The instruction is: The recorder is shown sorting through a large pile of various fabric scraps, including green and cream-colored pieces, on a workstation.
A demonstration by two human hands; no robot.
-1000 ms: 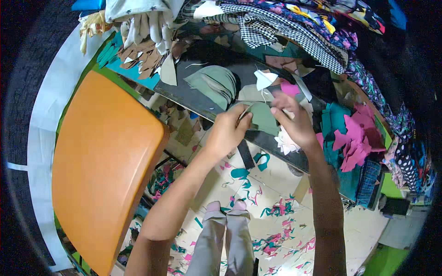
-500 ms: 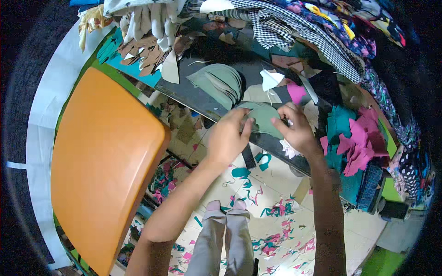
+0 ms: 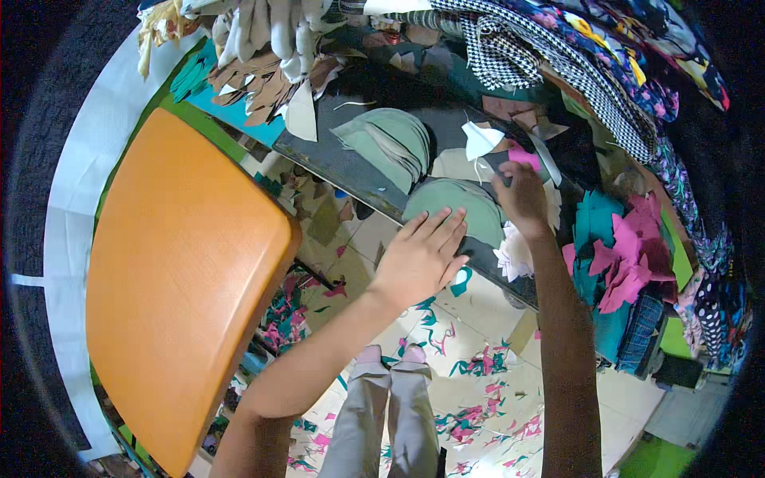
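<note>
My left hand [image 3: 426, 255] lies flat, fingers stretched out, on the near edge of a half-round stack of sage-green fabric pieces [image 3: 458, 205] at the table's front edge. Just beyond the stack's right side is my right hand [image 3: 522, 195], its fingers curled together beside a small dark grey patch. What they pinch, if anything, I cannot make out. A pink scrap [image 3: 523, 154] and a white cut piece [image 3: 481, 141] lie by its fingertips. Farther left sits a second half-round sage-green stack [image 3: 390, 147], its layers fanned.
An orange chair seat [image 3: 183, 279] fills the left. Teal pieces [image 3: 596, 227] and pink pieces [image 3: 637, 259] are piled at the right. Patterned cloth [image 3: 590, 88] lines the far right, and brown cut pieces [image 3: 255, 92] lie far left. Scraps litter the tiled floor [image 3: 478, 319].
My left hand has flattened onto the near green stack. My right hand has left that stack and moved up toward the pink and white pieces. The view has shifted slightly.
</note>
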